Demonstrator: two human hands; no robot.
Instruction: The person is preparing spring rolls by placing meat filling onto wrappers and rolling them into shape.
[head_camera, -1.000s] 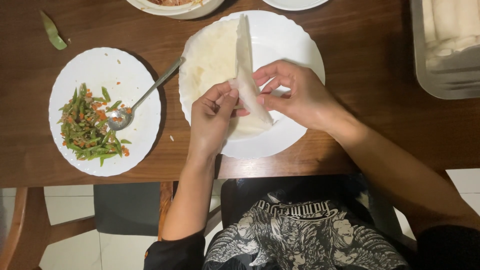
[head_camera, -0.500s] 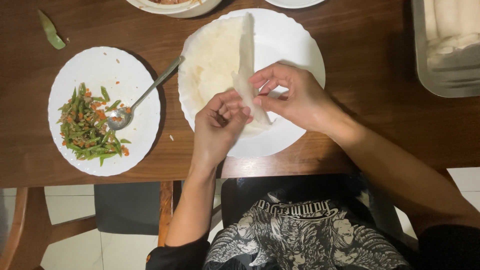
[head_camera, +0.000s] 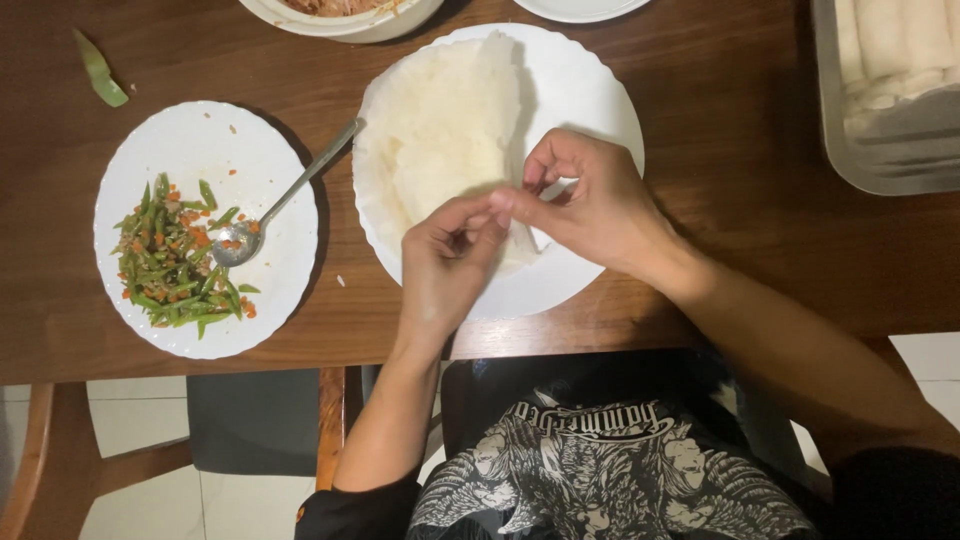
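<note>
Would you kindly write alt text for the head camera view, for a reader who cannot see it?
Both hands, left hand and right hand, pinch the near edge of a thin white wrapper lying on a white plate. To the left, a second plate holds chopped green beans with carrot and a metal spoon, on a dark wooden table.

Tray (head_camera: 880, 150) cut off, perhaps rolls inside.

The left hand (head_camera: 445, 265) and right hand (head_camera: 590, 205) meet fingertip to fingertip over a white plate (head_camera: 585, 85), pinching the near edge of a thin, pale wrapper (head_camera: 445, 125) that lies flat on it. To the left, another white plate (head_camera: 255, 140) holds chopped green beans with carrot bits (head_camera: 175, 260) and a metal spoon (head_camera: 275, 205). A metal tray (head_camera: 890, 150) sits at the right on the dark wooden table (head_camera: 750, 200).
</note>
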